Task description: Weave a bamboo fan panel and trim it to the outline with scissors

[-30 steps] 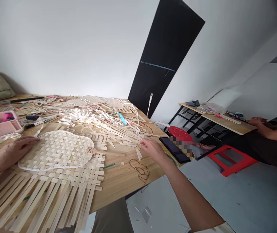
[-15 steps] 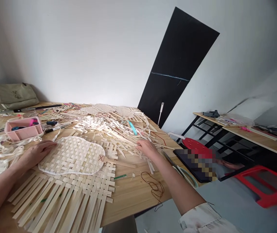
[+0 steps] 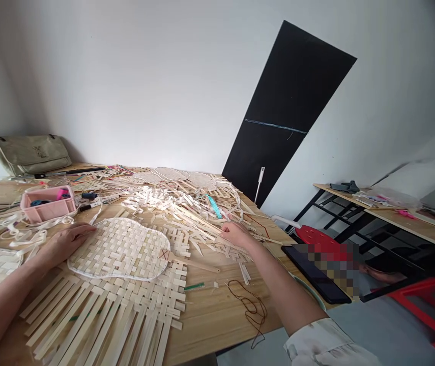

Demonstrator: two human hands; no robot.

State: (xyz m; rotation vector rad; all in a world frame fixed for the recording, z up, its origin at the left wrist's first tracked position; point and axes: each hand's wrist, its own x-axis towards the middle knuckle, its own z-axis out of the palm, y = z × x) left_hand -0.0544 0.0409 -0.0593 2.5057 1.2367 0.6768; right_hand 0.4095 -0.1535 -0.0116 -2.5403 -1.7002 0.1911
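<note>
**Surface:** we're at a wooden table (image 3: 217, 317) heaped with pale bamboo strips (image 3: 171, 211). From the fan, a pink plastic tray (image 3: 48, 204) of spools sits at 10 o'clock and a loose coil of brown thread (image 3: 253, 310) at 4 o'clock.

**Fan:** the woven bamboo fan (image 3: 120, 249) lies flat mid-table, on top of a fringed woven mat (image 3: 103, 310).

**Room:** white walls, with a tall black panel (image 3: 289, 117) at 1 o'clock. An olive canvas bag (image 3: 30, 154) sits on the table's far-left corner, and a second table (image 3: 404, 216) stands at 3 o'clock.

**Fingers:** our left hand (image 3: 67, 245) is flat and open, fingers resting on the fan's left edge, not gripping. Our right hand (image 3: 236, 235) is stretched out among the strips, fingers nearly straight, but we can't tell if it has hold of one.

**Hard to make out:** a dark tablet or phone (image 3: 316, 274) is partly pixelated, and the limb past it looks like someone's bare foot, maybe. A red stool (image 3: 427, 305) is cut off by the right edge.
</note>
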